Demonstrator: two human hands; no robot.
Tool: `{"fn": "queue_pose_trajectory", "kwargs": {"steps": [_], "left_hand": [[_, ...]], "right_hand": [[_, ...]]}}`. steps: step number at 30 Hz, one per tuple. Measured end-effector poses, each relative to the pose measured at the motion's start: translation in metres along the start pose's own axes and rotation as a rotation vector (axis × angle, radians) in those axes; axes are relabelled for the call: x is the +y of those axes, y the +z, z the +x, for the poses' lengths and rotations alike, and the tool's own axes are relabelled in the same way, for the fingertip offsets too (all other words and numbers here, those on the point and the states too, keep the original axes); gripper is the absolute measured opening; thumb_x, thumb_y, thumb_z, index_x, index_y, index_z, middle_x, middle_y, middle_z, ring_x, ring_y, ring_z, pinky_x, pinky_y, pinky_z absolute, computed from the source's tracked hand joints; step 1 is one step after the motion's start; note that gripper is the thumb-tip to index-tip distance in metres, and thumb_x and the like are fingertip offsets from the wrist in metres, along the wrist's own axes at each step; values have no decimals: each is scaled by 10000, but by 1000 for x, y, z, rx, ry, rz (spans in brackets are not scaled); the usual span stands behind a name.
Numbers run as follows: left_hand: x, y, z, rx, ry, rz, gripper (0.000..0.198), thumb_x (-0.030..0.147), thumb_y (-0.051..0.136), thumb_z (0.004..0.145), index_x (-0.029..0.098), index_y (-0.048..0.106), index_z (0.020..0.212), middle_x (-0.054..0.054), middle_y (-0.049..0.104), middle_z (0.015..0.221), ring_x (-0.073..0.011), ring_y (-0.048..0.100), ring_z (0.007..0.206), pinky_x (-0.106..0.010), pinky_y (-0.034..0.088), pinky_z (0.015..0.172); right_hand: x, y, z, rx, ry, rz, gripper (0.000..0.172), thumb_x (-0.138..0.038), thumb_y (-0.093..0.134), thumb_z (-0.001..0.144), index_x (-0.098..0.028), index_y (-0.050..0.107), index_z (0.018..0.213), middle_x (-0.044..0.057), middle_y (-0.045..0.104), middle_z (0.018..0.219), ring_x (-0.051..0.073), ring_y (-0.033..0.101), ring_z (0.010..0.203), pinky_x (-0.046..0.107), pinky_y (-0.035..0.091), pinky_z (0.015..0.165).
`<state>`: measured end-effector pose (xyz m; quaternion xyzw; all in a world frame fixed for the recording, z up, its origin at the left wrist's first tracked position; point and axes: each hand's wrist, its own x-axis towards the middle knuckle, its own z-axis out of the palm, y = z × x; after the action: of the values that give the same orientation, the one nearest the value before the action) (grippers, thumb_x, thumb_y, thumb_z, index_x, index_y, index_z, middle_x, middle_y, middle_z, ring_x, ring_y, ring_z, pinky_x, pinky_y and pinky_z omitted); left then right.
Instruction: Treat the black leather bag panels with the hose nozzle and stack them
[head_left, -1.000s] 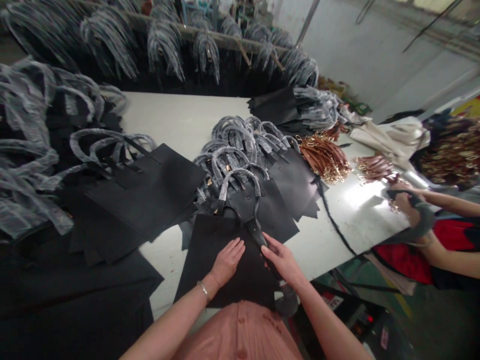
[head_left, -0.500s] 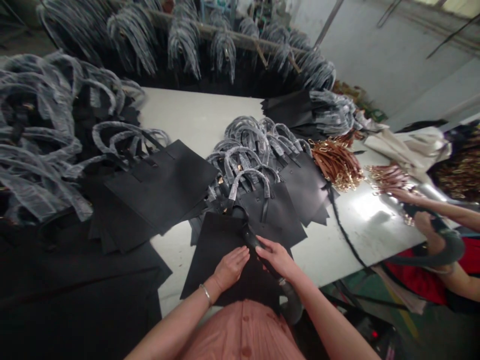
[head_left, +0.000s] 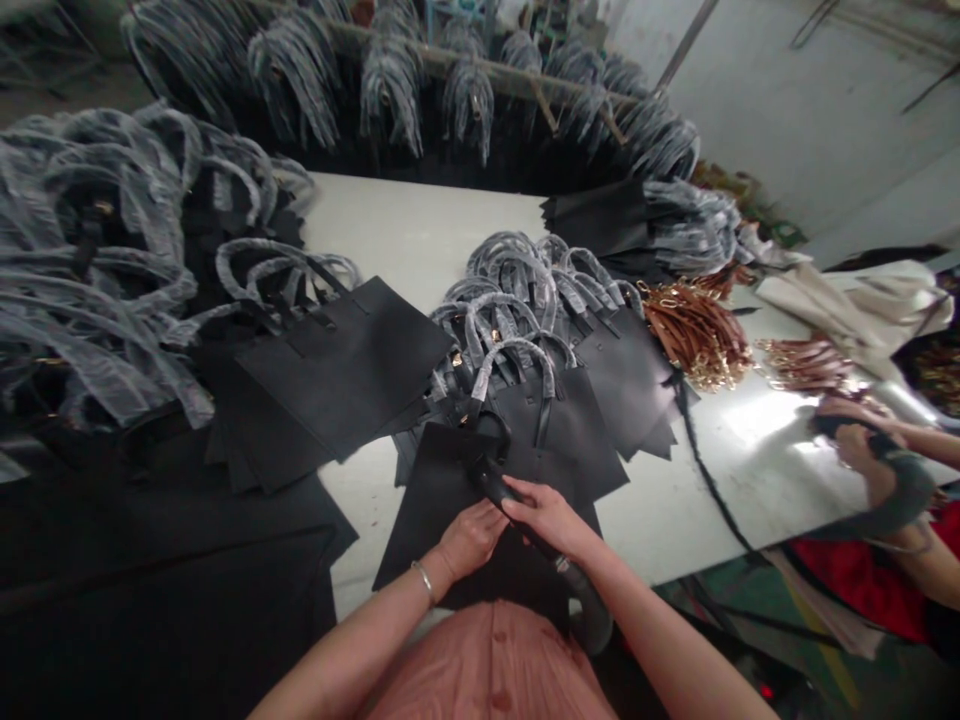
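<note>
Pale worktop [head_left: 352, 210] in a workshop, with a rail [head_left: 435, 60] of plastic-wrapped handle bundles [head_left: 391, 95] across the top of the frame. At bottom centre, a black bag panel [head_left: 416, 520] lies flat before a person in a pink buttoned top [head_left: 480, 670]. The left hand [head_left: 474, 540] rests on it, fingers side by side and seemingly not gripping. The right hand [head_left: 546, 515] has its fingers wrapped round a black hand tool [head_left: 491, 480], held slantwise over the panel, tip pointing up and left. Black on black, whether that tip touches the panel cannot be told.

Work on this panel looks under way, not finished. Beyond it, at centre, lie overlapping panels with wrapped handles [head_left: 517, 348]; another batch [head_left: 352, 350] is at left. Which are finished and which remain is unclear. At right are brown straps [head_left: 697, 330] with gold-coloured clips and a co-worker's hand [head_left: 859, 445].
</note>
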<state>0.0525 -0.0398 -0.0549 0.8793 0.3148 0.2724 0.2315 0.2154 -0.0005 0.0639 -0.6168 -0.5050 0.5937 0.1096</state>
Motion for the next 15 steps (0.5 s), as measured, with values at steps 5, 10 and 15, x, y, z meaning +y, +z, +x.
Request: {"fn": "queue_pose_trajectory", "kwargs": {"steps": [5, 10, 15], "left_hand": [[-3, 8, -4, -44, -31, 50, 191, 76, 492, 833, 150, 658, 891, -84, 691, 868, -206, 645, 930, -364, 530, 885], [-2, 9, -5, -58, -84, 84, 189, 81, 487, 828, 147, 664, 835, -94, 689, 800, -218, 659, 851, -375, 540, 818], [-2, 17, -7, -40, -103, 102, 149, 89, 536, 788, 137, 677, 791, -103, 695, 758, -228, 664, 788, -371, 539, 779]], "right_hand": [[-19, 10, 19, 30, -96, -131, 528, -408, 624, 803, -213, 603, 1293, 29, 739, 821, 195, 665, 686, 321, 525, 691], [-17, 11, 16, 35, -143, -158, 495, -397, 649, 780, -253, 634, 1254, 34, 745, 1000, 253, 666, 954, 370, 509, 842], [-20, 15, 17, 21, -135, -162, 477, -370, 638, 794, -251, 631, 1256, 28, 730, 1088, 261, 654, 1038, 383, 508, 892]]}}
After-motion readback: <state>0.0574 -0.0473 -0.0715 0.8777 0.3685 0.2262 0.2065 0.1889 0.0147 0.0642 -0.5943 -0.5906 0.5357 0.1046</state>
